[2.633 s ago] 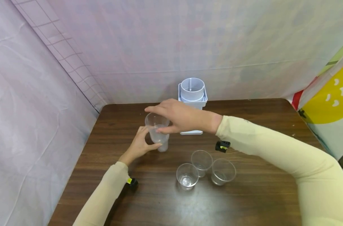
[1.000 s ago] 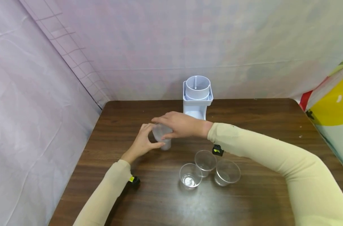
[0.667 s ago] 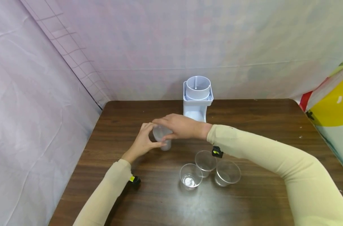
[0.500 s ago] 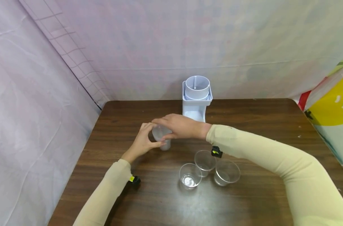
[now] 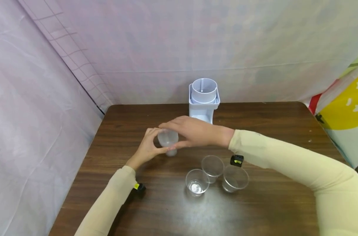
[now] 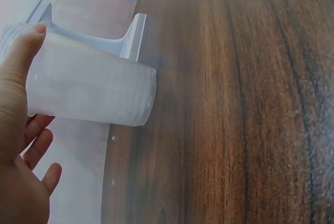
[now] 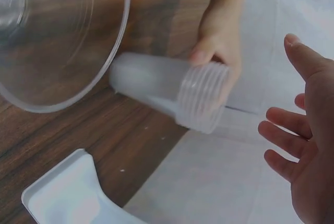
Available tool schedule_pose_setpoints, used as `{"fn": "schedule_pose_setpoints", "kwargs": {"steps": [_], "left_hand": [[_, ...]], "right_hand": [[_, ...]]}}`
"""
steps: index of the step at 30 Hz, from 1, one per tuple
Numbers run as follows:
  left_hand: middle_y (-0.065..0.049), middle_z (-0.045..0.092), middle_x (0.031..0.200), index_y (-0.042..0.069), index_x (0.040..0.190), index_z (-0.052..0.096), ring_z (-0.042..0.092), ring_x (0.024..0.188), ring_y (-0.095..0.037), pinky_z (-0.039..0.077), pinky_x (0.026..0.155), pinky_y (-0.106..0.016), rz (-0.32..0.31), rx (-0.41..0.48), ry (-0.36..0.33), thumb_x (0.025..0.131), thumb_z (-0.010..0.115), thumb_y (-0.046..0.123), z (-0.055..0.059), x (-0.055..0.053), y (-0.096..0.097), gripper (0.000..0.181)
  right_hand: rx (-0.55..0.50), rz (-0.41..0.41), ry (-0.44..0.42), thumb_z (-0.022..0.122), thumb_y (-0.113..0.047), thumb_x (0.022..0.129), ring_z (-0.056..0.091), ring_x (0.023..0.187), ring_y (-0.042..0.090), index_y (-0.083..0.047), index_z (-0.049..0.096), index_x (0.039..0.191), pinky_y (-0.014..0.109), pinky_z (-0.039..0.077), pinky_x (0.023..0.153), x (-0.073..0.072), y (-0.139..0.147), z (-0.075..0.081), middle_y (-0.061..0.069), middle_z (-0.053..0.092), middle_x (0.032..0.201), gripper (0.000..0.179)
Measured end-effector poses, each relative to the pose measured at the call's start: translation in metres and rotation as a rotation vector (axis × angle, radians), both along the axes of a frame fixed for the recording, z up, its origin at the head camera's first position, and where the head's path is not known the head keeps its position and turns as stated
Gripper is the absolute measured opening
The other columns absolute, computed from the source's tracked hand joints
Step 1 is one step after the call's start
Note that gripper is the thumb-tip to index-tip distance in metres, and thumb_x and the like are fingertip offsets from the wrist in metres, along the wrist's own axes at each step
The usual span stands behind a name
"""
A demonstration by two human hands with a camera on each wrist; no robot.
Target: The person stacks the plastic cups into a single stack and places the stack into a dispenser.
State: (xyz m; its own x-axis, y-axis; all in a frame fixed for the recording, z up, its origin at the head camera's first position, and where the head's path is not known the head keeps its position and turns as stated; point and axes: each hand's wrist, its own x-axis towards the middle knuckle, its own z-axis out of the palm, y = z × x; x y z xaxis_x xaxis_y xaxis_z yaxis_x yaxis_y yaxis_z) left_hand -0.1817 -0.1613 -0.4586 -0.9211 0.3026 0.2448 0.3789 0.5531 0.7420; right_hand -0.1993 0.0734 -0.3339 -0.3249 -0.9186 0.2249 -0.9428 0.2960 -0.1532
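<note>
A stack of frosted plastic cups [image 5: 168, 141] stands on the brown table [image 5: 270, 124] left of centre. My left hand [image 5: 155, 143] grips it from the left; the left wrist view shows the thumb of that hand [image 6: 18, 104] lying along the cup stack [image 6: 88, 89]. My right hand [image 5: 179, 132] hovers over the stack's top. In the right wrist view the right hand [image 7: 302, 130] has spread, relaxed fingers just clear of the ribbed rim of the stack [image 7: 172, 91], which the left hand [image 7: 222, 36] holds.
Three clear cups [image 5: 197, 182] [image 5: 212, 165] [image 5: 235, 178] stand grouped near the table's front centre; one [image 7: 62, 36] fills the right wrist view. A white cup dispenser [image 5: 204, 98] stands at the back edge, its base [image 6: 130, 36] close behind the stack. Fabric walls enclose the table.
The clear cup my right hand held above the stack has gone down into it. Since then the right arm has shifted slightly right and its fingers have loosened. The left hand kept its grip.
</note>
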Motion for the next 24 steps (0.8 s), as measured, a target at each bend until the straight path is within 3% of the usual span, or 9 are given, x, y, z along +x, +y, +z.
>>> {"fn": "schedule_pose_setpoints", "kwargs": {"steps": [5,9,16,24], "left_hand": [[-0.001,0.06,0.127,0.019,0.134,0.057,0.04,0.121,-0.021,0.04,0.103,-0.05,-0.007,-0.005,0.004,0.075,0.087,0.034,0.001,0.0,0.0,0.068],[-0.003,0.06,0.129,0.014,0.133,0.057,0.041,0.122,-0.023,0.039,0.105,-0.053,0.009,-0.015,0.014,0.074,0.087,0.033,0.001,0.0,0.001,0.069],[-0.004,0.062,0.128,0.015,0.129,0.061,0.043,0.121,-0.023,0.04,0.103,-0.053,0.036,-0.014,0.031,0.071,0.089,0.033,0.0,0.001,0.002,0.068],[-0.004,0.063,0.127,0.015,0.129,0.061,0.043,0.122,-0.024,0.04,0.103,-0.054,0.042,-0.023,0.033,0.07,0.09,0.034,0.002,0.001,0.002,0.068]], "right_hand": [[0.007,0.06,-0.004,0.065,-0.056,0.088,0.06,0.122,0.02,-0.012,0.046,0.146,0.036,0.046,0.108,0.021,0.014,0.012,0.003,0.063,0.135,0.075],[0.045,0.102,0.014,0.064,-0.061,0.086,0.062,0.118,0.018,-0.013,0.049,0.143,0.035,0.047,0.104,0.036,0.027,0.012,0.001,0.065,0.132,0.075],[0.164,0.118,-0.02,0.063,-0.071,0.077,0.058,0.125,0.017,-0.017,0.046,0.147,0.04,0.044,0.109,0.056,0.048,0.001,-0.003,0.058,0.142,0.09],[0.299,0.134,-0.015,0.077,-0.065,0.066,0.057,0.124,0.015,-0.019,0.045,0.147,0.043,0.038,0.114,0.073,0.054,-0.015,-0.005,0.057,0.143,0.098]]}}
